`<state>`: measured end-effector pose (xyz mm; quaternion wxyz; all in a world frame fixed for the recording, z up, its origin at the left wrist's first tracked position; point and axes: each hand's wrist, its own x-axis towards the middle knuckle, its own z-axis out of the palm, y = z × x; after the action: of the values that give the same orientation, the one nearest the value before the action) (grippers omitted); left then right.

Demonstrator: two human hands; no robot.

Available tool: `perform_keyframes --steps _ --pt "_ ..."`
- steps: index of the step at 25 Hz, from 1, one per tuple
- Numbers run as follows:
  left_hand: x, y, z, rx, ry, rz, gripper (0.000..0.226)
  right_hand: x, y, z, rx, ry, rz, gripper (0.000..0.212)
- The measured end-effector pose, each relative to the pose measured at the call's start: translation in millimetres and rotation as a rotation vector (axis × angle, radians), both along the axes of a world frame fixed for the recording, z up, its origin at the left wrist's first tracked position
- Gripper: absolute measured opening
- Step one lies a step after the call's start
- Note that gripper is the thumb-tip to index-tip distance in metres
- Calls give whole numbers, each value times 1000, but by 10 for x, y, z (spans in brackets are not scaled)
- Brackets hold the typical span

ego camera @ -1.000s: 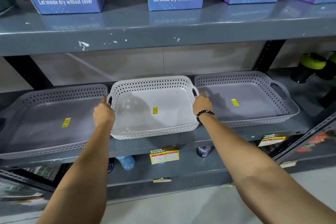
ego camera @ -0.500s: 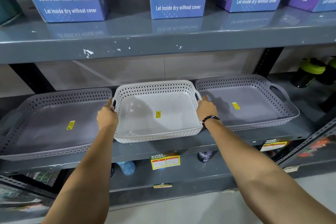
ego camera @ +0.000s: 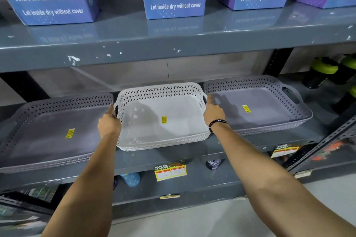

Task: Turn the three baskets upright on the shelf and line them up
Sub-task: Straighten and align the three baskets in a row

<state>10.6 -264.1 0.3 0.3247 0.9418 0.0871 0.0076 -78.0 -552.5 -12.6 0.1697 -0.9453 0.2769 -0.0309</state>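
both hands, left hand (ego camera: 108, 124) and right hand (ego camera: 213, 112), are closed on the side handles of the white perforated plastic basket (ego camera: 163, 117), upright mid-shelf between two grey perforated plastic baskets (ego camera: 52, 131) (ego camera: 258, 106). this looks like the lining-up step; next it likely needs squaring along the grey metal shelf (ego camera: 192, 152) edge.

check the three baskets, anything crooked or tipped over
None is tipped; all three sit upright. The white basket, held by the left hand and right hand, is smaller than the grey baskets.
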Motion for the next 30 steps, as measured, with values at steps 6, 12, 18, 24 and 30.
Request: perform_keyframes --steps 6,12,18,24,30 --pt "-64 1 -8 11 -25 -3 58 -85 63 49 64 -28 -40 68" --pt "-180 -3 -6 -9 -42 12 55 -211 76 80 87 -33 -27 68" --pt "-264 -5 -16 -41 -39 17 54 -307 67 93 88 -20 -24 68" --pt "-354 -5 -1 -34 -35 25 55 -352 62 73 99 -18 -21 70" --pt "-394 -4 -2 -34 -31 49 56 -402 79 80 108 -32 -27 70"
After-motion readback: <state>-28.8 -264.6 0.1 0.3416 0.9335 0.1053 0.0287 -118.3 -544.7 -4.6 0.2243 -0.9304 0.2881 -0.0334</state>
